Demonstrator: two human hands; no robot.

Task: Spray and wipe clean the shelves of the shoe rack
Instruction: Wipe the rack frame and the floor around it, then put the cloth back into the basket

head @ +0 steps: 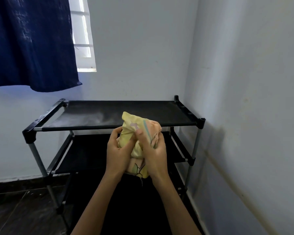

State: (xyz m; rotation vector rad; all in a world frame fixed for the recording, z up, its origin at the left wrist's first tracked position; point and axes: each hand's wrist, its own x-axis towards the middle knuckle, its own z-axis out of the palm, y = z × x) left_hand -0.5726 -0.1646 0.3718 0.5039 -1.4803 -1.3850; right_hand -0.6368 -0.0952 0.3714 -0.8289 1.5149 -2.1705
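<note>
Yellow patterned fabric fills both your hands: the cloth (pixel 139 141) is bunched into a wad, your left hand (pixel 118 152) curled round its left side and your right hand (pixel 155 150) pinching it from the right, thumb pressed on top. You seem to be gathering it into a firm pad, so a thick face meets the shelf rather than loose corners that would drag. You hold it in the air in front of the shoe rack (pixel 31 133), just below the front bar of the top shelf (pixel 95 116).

That top shelf is dark fabric with a pale, dusty or damp-looking streak across its middle, likely where wiping should begin. The middle shelf (pixel 88 153) sits below, partly hidden by your hands. No spray bottle is in view.

The rack's right end stands close to the side wall (pixel 244 99), so strokes have little room there; the left end is open. A blue curtain (pixel 31 43) hangs well above it.
</note>
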